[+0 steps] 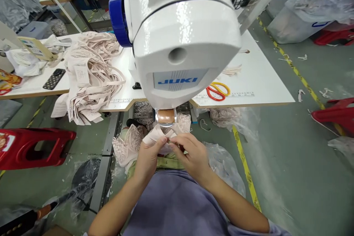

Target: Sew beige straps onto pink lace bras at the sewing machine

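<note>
- Slippage looked the likeliest trouble in the head view: the pale fabric piece was pinched only at its edge, over the lap and below the bench, so a loosened pinch could have dropped it among the lace pieces beneath.
- Closeness to the sewing machine was a second hazard, I judged; the fingertips sat just under its lower end, and a lift could have knocked them against it.
- Left hand was closed, thumb and fingers nipping the near edge of the fabric piece.
- Right hand was likewise curled shut on it, though motion blur hid exactly which fingers gripped.
- Scissors lay on the bench, well apart from both hands.
</note>
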Motion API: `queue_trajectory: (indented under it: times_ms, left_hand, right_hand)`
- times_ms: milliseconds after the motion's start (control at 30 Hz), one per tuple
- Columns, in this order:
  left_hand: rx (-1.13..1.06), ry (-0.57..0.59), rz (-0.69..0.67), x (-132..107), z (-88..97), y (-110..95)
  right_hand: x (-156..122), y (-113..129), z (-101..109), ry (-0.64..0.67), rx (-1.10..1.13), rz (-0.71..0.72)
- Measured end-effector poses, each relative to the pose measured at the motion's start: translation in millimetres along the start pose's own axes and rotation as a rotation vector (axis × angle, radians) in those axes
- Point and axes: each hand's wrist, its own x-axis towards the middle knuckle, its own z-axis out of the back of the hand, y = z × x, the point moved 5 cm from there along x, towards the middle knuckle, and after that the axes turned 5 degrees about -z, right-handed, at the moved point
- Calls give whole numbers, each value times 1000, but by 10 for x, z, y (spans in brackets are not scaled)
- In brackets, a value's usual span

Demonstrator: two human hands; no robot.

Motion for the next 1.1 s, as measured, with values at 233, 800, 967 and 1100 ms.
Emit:
queue_trajectory:
  times_ms: [233,800,967,1100]
  left_hand:
    - [345,68,-205,-68,-64,-103]
    - [466,325,-414,-115,-182,-131]
    - [448,318,-371,-128,-206,-185]
    - [483,348,-339,-109,-214,-252]
  right_hand:
    - [50,-93,-20,22,20,-135]
    - [126,-254,61,530,148,-272]
    - [135,-205,64,588,126,-234]
    - [123,-173,69,531,54,-247]
